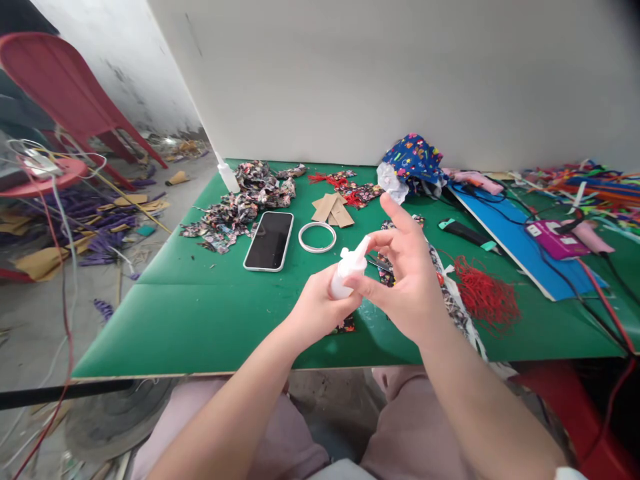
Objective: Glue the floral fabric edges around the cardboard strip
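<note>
Two hands meet at centre frame above a green desk point(210, 313): the left hand point(317, 310) has its fingers wrapped round a small white bottle point(347, 270), while the right hand point(407, 280) touches the bottle's cap with fingers spread loosely. The plastic bottle looks light, smooth and probably squeezable, best gripped round its body. A phone point(269, 241) and a white ring point(317, 237) lie just beyond, fabric scraps point(240, 207) at upper left, red tassels point(485, 297) to the right
</note>
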`<state>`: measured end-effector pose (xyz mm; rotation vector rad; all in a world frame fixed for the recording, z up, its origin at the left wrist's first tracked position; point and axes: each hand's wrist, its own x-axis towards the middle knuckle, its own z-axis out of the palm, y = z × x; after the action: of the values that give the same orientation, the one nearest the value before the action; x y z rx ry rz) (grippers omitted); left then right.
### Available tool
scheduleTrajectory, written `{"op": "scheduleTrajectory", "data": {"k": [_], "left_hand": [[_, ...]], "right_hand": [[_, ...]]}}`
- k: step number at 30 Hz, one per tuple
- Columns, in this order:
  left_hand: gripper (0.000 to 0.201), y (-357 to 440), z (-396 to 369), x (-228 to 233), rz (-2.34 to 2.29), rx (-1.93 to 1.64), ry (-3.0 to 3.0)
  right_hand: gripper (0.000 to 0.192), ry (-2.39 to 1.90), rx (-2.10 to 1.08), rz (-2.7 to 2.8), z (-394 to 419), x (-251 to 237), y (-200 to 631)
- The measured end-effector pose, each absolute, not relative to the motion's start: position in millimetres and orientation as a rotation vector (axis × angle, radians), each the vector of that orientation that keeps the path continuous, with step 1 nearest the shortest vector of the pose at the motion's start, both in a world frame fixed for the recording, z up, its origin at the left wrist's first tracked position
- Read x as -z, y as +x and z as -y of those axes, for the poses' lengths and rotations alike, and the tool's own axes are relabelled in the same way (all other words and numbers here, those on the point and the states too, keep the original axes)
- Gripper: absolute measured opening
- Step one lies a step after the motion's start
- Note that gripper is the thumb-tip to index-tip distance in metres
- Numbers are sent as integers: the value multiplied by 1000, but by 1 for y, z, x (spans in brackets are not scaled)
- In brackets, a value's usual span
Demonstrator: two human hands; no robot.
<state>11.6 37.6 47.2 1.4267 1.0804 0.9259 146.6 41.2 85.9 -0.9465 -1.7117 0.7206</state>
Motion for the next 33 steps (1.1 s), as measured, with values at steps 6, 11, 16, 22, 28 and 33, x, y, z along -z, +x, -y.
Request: {"op": "scheduleTrajectory", "data": {"k": [6, 11, 16, 22, 28, 33], "left_hand": [[11, 12, -36, -48, -1076, -921, 1372], [12, 12, -36, -49, -1060, -926, 1331], [15, 12, -35, -50, -1049, -925, 1307], [14, 13, -35, -52, -1080, -915, 1290], [14, 13, -35, -50, -1071, -918, 1288], [13, 12, -36, -47, -1058, -926, 1305]], "right_hand": [[74, -954, -700, 1687, -38, -88, 145], [76, -961, -749, 1701, -37, -89, 146], [76, -949, -782, 1700, -36, -91, 147], [77, -947, -770, 1705, -35, -89, 147], [77, -929, -758, 1714, -36, -88, 146], [78, -907, -767, 1724, -36, -89, 147]]}}
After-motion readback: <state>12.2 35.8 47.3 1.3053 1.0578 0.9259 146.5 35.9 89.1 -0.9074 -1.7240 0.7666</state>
